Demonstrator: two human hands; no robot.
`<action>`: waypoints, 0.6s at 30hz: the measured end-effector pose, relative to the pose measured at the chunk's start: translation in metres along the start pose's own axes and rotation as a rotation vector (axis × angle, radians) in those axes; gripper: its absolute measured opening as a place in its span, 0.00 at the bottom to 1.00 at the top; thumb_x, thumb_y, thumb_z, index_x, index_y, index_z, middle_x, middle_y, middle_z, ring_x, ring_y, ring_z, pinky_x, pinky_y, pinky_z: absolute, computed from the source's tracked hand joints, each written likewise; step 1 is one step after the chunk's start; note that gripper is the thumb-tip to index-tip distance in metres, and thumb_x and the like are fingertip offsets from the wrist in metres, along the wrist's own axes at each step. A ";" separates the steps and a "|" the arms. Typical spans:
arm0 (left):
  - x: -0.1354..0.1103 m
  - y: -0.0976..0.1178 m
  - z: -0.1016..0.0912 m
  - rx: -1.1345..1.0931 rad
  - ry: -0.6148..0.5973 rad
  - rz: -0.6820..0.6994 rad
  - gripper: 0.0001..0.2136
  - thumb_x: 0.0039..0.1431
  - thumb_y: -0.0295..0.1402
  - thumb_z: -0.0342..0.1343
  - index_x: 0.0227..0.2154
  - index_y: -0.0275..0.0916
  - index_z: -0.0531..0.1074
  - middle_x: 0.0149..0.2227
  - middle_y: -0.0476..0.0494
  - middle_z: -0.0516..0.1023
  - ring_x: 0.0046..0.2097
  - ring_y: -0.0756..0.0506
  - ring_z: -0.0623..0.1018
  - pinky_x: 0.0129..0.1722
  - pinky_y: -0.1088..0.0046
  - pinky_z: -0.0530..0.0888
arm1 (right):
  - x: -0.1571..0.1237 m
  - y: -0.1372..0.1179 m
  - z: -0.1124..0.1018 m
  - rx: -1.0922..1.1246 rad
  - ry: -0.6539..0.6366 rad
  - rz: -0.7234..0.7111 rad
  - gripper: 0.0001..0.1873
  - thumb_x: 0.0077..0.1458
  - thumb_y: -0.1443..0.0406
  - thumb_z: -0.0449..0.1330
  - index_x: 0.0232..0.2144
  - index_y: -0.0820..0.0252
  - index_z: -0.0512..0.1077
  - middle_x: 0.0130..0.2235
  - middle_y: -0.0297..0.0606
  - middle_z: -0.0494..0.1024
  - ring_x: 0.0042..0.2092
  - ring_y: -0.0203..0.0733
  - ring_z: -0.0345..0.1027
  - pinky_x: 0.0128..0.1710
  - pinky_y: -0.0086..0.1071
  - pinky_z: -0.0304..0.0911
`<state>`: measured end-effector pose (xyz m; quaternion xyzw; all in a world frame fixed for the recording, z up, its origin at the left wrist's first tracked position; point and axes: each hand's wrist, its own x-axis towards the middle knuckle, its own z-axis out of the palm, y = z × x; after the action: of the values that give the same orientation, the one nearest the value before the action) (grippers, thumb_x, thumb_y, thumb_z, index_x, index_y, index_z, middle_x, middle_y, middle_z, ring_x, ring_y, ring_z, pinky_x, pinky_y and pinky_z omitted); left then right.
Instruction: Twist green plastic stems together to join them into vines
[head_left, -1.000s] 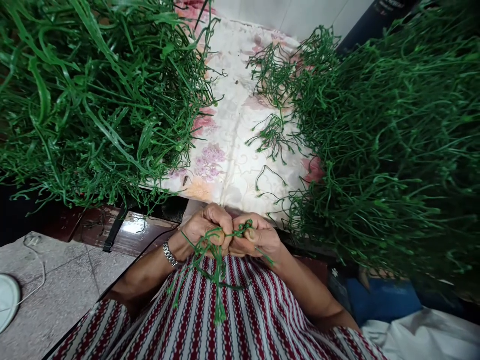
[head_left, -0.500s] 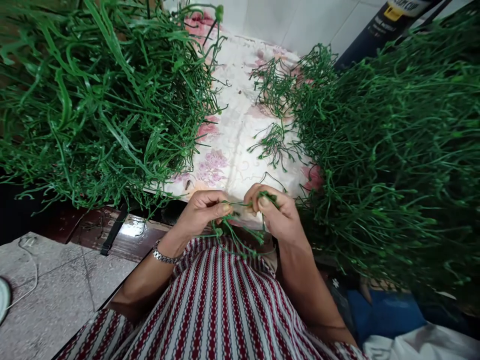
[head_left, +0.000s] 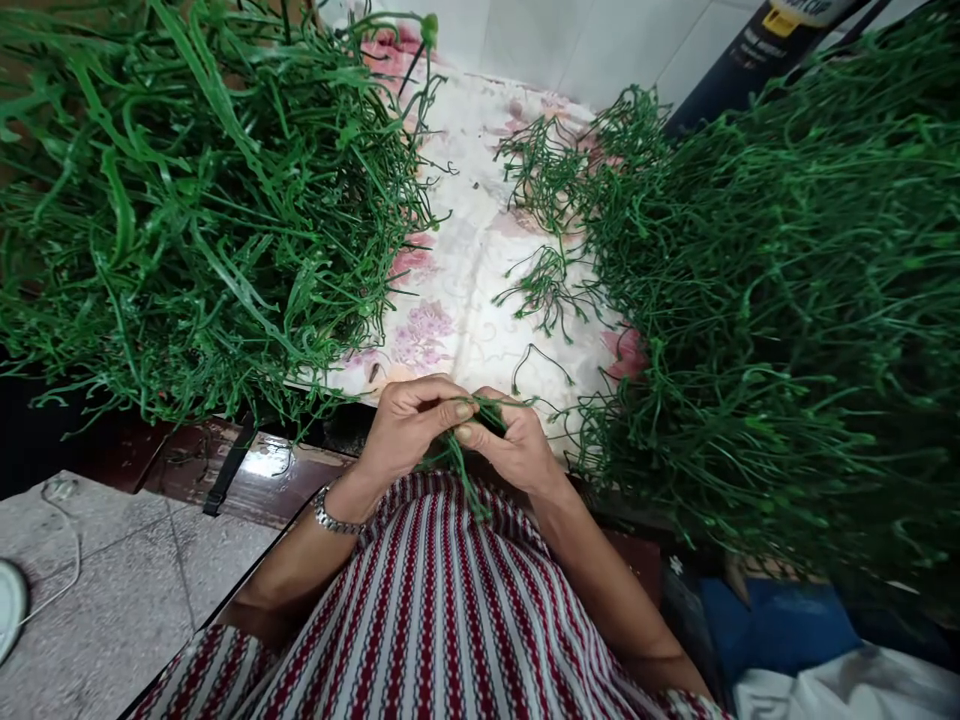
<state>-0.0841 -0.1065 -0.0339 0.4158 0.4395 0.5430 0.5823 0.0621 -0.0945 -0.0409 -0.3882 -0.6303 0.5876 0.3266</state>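
My left hand (head_left: 415, 424) pinches a few thin green plant stems (head_left: 466, 480) that hang down in front of the striped garment. Against its fingertips, my right hand (head_left: 517, 440) is closed on more green stems, whose ends stick out past its fingers. Thumbs and fingertips of both hands meet at the near edge of the table cover. To the left lies a large heap of tangled green stems (head_left: 225, 220). A second heap of finer stems with small tips (head_left: 780, 300) fills the right side. Small bunches of stems (head_left: 551, 285) lie beside it on the cover.
A floral cover (head_left: 480, 240) lies between the heaps, up to a white tiled wall (head_left: 570, 40). Behind the right heap leans a dark cylinder (head_left: 739, 75). Below left are a black strap (head_left: 229, 470) and a pale cord (head_left: 75, 545); blue cloth (head_left: 776, 625) is below right.
My right hand has moved left, and its fingertips now touch those of my left hand. The stems that were spread between the hands now hang closer together.
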 end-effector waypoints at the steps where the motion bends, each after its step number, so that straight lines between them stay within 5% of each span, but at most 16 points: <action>1: 0.000 -0.001 0.000 -0.054 0.006 -0.051 0.06 0.45 0.35 0.63 0.23 0.37 0.77 0.23 0.49 0.74 0.26 0.52 0.70 0.27 0.77 0.67 | -0.001 0.001 0.000 0.033 -0.003 0.004 0.15 0.50 0.56 0.59 0.26 0.61 0.61 0.24 0.27 0.56 0.26 0.29 0.49 0.24 0.24 0.49; 6: 0.000 -0.002 0.000 -0.149 0.050 -0.125 0.09 0.42 0.37 0.65 0.23 0.37 0.77 0.23 0.48 0.76 0.24 0.52 0.71 0.24 0.77 0.67 | -0.002 0.000 -0.004 0.022 -0.057 0.006 0.18 0.50 0.53 0.59 0.25 0.60 0.58 0.23 0.27 0.53 0.25 0.29 0.46 0.23 0.24 0.46; 12: -0.001 0.004 -0.001 -0.090 -0.128 0.020 0.03 0.45 0.30 0.64 0.24 0.37 0.77 0.22 0.49 0.75 0.25 0.53 0.70 0.25 0.78 0.67 | -0.001 -0.001 -0.004 0.168 -0.138 -0.021 0.18 0.53 0.56 0.57 0.23 0.59 0.55 0.22 0.26 0.49 0.24 0.29 0.41 0.21 0.25 0.41; 18: -0.001 -0.001 0.011 -0.367 0.143 -0.165 0.10 0.37 0.33 0.67 0.19 0.35 0.72 0.19 0.51 0.73 0.20 0.56 0.67 0.19 0.80 0.63 | -0.001 0.003 0.000 0.094 -0.071 -0.077 0.16 0.54 0.58 0.56 0.22 0.61 0.59 0.21 0.26 0.53 0.23 0.29 0.46 0.23 0.25 0.44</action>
<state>-0.0728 -0.1081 -0.0319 0.2257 0.4059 0.5924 0.6582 0.0631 -0.0952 -0.0438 -0.3267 -0.6276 0.6172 0.3442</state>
